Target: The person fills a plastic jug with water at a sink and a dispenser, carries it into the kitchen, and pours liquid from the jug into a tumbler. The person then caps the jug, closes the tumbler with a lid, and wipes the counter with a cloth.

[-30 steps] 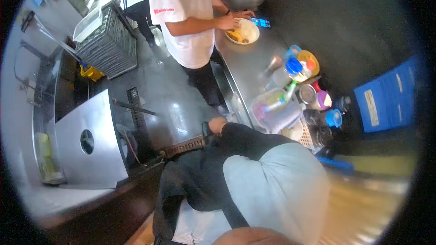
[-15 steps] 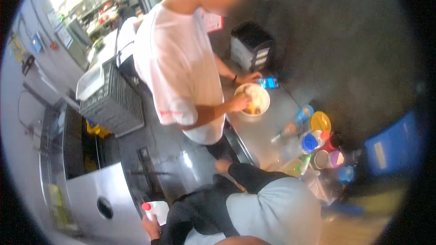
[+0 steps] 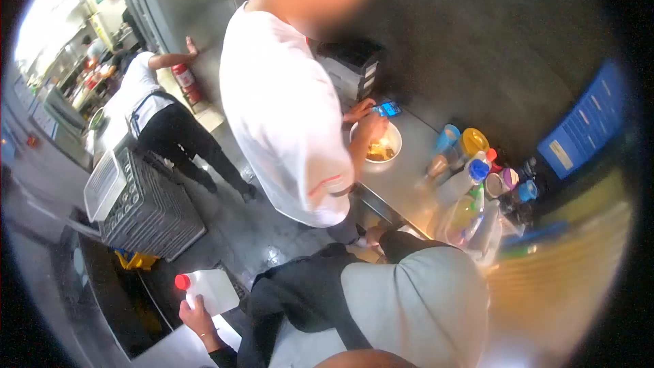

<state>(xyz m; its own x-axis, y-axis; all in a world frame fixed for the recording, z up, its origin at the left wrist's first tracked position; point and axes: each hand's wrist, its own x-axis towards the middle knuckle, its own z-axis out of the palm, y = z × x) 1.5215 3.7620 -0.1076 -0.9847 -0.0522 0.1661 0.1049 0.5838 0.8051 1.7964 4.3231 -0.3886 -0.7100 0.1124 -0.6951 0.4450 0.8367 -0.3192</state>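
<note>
My left hand (image 3: 195,315) is closed around the handle of a white plastic jug (image 3: 216,291) with a red cap, held out at the lower left. My right hand (image 3: 374,236) is at the front edge of the steel counter (image 3: 402,194), beyond my black sleeve. Its fingers look curled, but what they grip is hidden. A lit, pale opening (image 3: 370,255) shows just below that hand.
A co-worker in a white shirt (image 3: 283,116) stands close at the counter, hands over a white bowl (image 3: 394,138) and a phone (image 3: 387,109). Bottles and tubs (image 3: 477,170) crowd the right. Stacked grey crates (image 3: 153,204) stand left. Another person (image 3: 153,88) is near the doorway.
My left hand has brought the jug up and to the left. My right hand has moved right, to the counter's front edge. The co-worker's hand has moved from the bowl toward the phone.
</note>
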